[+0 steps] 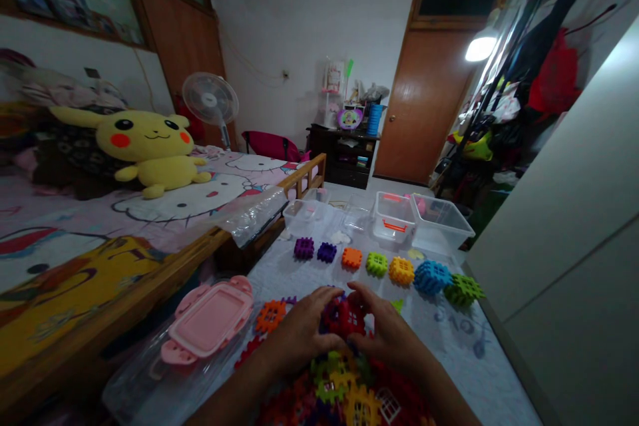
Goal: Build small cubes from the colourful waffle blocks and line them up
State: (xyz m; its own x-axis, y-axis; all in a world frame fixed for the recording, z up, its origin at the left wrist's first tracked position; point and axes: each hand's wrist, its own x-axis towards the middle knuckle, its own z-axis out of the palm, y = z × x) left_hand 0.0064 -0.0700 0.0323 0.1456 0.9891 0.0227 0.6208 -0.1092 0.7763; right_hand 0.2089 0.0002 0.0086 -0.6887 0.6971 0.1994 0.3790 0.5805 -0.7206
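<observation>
Head view: nearest, at 6 o'clock, lies a heap of interlocking waffle blocks (339, 389). Just above it, the left hand (302, 333) and the right hand (387, 329) are both half closed, their fingers curled around a red waffle block (347, 318) and holding it between them. At 9 o'clock, a pink plastic tray (207, 319) rests on clear plastic sheeting (150, 379). At 12 o'clock, a row of single blocks runs from a purple block (303, 247) to a green block (464, 290) across a pale sheet (464, 353). Clear plastic bins (442, 223) stand beyond. At 10 o'clock, a yellow Pikachu plush (150, 146) sits on the bed (164, 210).
</observation>
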